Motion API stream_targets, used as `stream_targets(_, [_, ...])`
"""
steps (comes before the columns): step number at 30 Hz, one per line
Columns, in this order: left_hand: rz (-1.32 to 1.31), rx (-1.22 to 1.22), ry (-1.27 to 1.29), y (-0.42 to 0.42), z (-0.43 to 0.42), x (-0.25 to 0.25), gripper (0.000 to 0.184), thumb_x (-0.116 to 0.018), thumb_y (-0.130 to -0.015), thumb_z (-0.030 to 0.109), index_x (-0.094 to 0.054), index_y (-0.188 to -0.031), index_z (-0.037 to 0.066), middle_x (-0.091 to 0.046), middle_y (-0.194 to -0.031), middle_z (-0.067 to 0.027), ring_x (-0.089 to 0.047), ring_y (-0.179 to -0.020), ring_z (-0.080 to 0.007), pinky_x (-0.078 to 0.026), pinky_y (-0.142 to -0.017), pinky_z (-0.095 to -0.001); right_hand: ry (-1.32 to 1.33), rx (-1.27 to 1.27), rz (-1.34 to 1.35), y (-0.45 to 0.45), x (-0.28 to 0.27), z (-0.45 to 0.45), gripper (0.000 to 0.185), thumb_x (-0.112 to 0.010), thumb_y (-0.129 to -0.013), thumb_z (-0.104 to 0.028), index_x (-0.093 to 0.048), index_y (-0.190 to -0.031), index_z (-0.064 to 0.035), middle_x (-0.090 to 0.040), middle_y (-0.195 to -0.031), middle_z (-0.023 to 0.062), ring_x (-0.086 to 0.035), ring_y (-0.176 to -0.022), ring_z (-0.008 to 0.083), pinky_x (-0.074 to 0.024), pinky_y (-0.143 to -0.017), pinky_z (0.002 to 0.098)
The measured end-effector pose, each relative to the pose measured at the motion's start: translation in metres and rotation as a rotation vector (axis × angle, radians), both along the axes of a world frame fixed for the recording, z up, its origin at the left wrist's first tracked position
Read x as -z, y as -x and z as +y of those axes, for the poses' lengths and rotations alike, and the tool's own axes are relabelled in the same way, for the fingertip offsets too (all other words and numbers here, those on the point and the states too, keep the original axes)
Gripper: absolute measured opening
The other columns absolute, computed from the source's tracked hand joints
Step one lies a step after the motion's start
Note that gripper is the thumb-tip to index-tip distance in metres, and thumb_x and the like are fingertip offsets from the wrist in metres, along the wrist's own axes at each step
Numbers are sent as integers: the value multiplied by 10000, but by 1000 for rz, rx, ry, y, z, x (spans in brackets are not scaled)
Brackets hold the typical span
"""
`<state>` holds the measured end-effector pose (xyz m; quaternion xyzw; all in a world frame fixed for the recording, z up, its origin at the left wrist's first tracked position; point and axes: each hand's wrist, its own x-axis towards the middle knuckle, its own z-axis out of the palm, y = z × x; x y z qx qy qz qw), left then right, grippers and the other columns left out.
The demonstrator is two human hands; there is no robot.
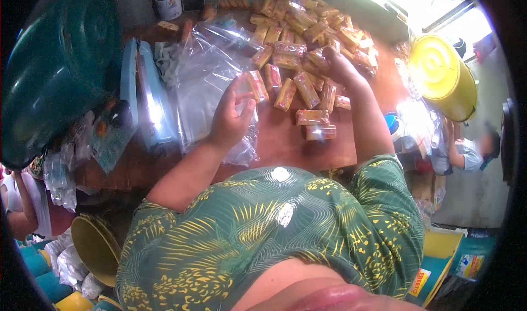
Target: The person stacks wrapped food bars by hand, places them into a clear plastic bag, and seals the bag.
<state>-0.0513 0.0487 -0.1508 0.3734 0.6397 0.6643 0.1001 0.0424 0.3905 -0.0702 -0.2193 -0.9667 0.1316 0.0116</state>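
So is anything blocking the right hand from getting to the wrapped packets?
Nothing I can see. The right hand is already right at the pile of wrapped packets. The clear plastic lies off toward the left hand, out of its way.

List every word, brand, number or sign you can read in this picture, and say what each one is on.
"REETO", first letter unclear: on the red-and-white label at lower right, on teal plastic.
Too small or blurred to read: the second label near the right edge; the printed wrappers of the packets; the markings on the white container at the top.
No number can be made out.
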Motion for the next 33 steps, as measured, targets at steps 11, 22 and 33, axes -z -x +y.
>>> stream_targets(11, [40,50,13,4,0,2,598,-586,-968,72,-337,-1512,57,-518,-1444,-130,-642,-1087,-181,-487,-975,-348,101,166,257,-31,17,4,341,-760,-888,-144,-501,-1086,-44,-636,-1061,100,-609,-910,210,-523,-831,366])
stream_targets(22, [-636,680,182,-38,-9,-13,752,-725,-940,280,-297,-1506,27,-611,-1230,-125,-616,-1064,-154,-516,-949,-326,163,-381,495,-101,14,-191,303,-790,-758,-190,-597,-970,-90,-681,-1051,119,-648,-974,372,-519,-841,458])
stream_targets(33, [626,221,313,-52,-27,7,748,-838,-772,288,-468,-1370,33,-561,-1283,-192,-541,-1178,-379,-412,-1033,-466,-183,-87,391,-181,82,-137,208,-752,-817,-234,-717,-1020,-203,-632,-1216,49,-553,-1178,285,-424,-986,449])
